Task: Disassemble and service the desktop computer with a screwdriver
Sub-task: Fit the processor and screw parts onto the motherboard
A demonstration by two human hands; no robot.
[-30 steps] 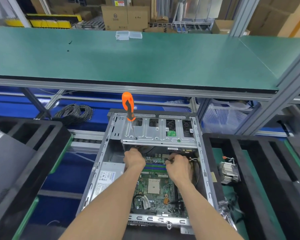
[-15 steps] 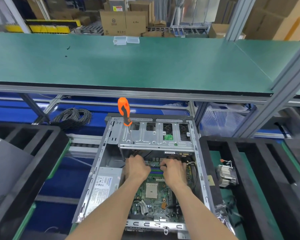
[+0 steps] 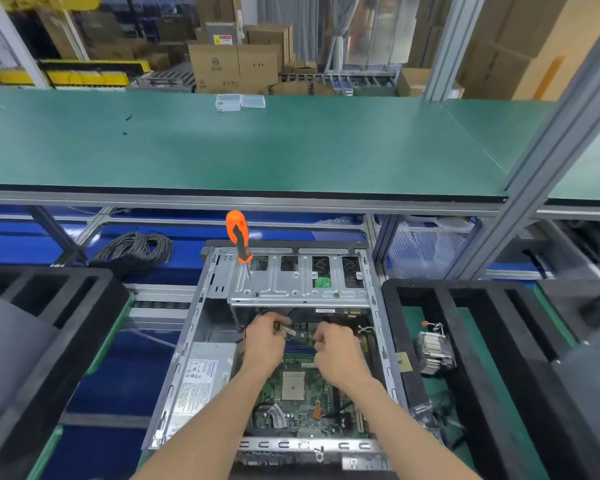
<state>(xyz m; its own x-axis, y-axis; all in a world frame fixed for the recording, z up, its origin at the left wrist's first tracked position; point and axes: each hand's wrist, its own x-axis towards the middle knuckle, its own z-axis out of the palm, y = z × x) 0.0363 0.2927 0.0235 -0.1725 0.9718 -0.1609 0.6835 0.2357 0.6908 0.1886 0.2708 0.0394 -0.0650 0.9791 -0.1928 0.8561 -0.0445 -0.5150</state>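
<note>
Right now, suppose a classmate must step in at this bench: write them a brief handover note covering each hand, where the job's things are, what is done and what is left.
Left hand: pinching one end of a memory module, lifted over the motherboard.
Right hand: fingers curled at the module's other end; the grip itself is hidden.
Screwdriver: unheld, standing tip-down on the drive cage.
Done: computer case open, processor socket bare, heatsink set in the right-hand foam tray.
Left: lift the module clear and set it aside; power supply, board and cage are still in the case.
</note>
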